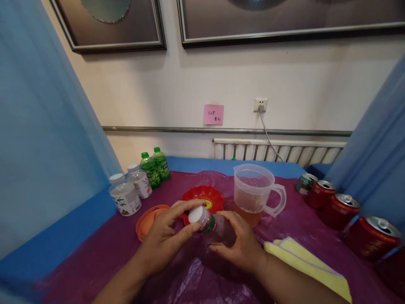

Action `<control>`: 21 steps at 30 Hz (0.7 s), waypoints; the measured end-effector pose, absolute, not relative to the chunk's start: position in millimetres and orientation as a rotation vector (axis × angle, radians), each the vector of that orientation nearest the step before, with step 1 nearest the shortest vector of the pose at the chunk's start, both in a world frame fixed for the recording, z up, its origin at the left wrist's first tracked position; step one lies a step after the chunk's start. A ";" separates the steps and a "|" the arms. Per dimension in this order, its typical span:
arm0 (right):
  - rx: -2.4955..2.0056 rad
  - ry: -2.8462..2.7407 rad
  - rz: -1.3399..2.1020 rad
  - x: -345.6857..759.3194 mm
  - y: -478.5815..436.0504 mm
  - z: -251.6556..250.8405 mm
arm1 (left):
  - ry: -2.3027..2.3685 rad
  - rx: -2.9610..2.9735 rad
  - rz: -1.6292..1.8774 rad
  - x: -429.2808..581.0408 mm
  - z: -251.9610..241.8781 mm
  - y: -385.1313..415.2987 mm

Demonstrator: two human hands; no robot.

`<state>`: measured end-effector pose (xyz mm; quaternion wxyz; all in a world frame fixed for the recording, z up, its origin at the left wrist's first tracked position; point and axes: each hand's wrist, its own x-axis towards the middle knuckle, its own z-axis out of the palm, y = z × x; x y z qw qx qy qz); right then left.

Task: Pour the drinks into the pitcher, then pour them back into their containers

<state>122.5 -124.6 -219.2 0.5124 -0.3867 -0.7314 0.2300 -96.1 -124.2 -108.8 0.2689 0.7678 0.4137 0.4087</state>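
Observation:
A small clear bottle with a green and red band near its neck lies tilted between my hands, above the purple table cover. The fingers and thumb of my left hand close around its white cap. My right hand wraps around the bottle's clear body. A red scalloped dish is just behind the bottle, partly hidden by my hands. To the left of it, an orange dish is partly covered by my left hand. Behind my right hand stands a clear measuring jug with amber liquid in it.
At the left stand two white-capped bottles and two green bottles. Several drink cans line the right side. A folded yellow cloth lies by my right forearm. Blue curtains hang at both sides.

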 end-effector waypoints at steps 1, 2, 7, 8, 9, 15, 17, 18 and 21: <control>-0.915 -1.753 0.611 123.2 -124.9 -218.4 | 1.064 2.051 1.068 -97.5 -108.5 -122.9; -0.898 -1.746 0.668 123.9 -125.0 -218.1 | 1.013 2.024 1.031 -99.0 -107.9 -122.1; -0.792 -1.754 0.914 124.4 -126.0 -219.1 | 0.872 1.831 0.912 -96.4 -108.0 -130.7; -0.772 -1.764 0.911 123.9 -126.7 -219.1 | 0.869 1.832 0.915 -92.0 -108.9 -134.6; -0.749 -1.779 0.893 123.3 -127.6 -218.8 | 0.879 1.856 0.932 -86.4 -109.8 -138.7; -0.606 -1.797 0.977 122.9 -130.6 -214.0 | 0.837 1.956 0.886 -60.3 -100.3 -150.8; -0.588 -1.779 1.120 124.3 -130.7 -211.6 | 0.641 1.859 0.743 -61.5 -93.0 -149.2; -0.578 -1.772 1.191 125.2 -130.7 -210.2 | 0.564 1.804 0.694 -63.0 -90.2 -147.9; -0.526 -1.769 1.343 128.2 -130.3 -205.8 | 0.473 1.681 0.656 -66.7 -88.8 -143.6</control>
